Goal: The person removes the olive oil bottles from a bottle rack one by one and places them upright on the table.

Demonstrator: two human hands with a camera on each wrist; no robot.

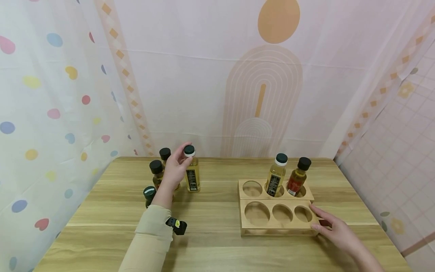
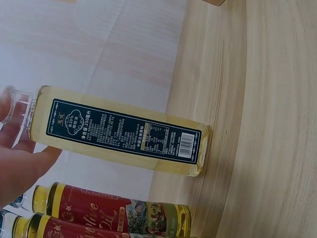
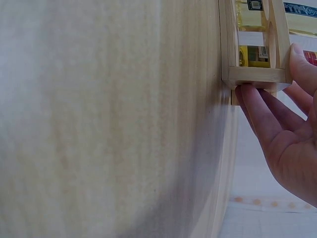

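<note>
My left hand (image 1: pixel 175 170) pinches the neck of a clear oil bottle (image 1: pixel 192 175) with a dark green cap, near the back of the table. In the left wrist view this oil bottle (image 2: pixel 119 131) shows pale yellow oil and a dark label. At the right, my right hand (image 1: pixel 334 230) grips the end of a two-step wooden bottle rack (image 1: pixel 276 232). The right wrist view has the thumb (image 3: pixel 299 64) and fingers (image 3: pixel 262 114) at the rack's end. The rack's back row carries another pale oil bottle (image 1: pixel 275 177) and a red-labelled olive oil bottle (image 1: pixel 296 181).
Beside my left hand stand a black-capped bottle (image 1: pixel 156 168), a second black-capped bottle (image 1: pixel 165 153) and a green-capped bottle (image 1: pixel 149 193), partly hidden by my arm. Red-labelled olive oil bottles (image 2: pixel 116 210) show in the left wrist view. A patterned curtain (image 1: pixel 190 94) hangs behind the table (image 1: pixel 210 249).
</note>
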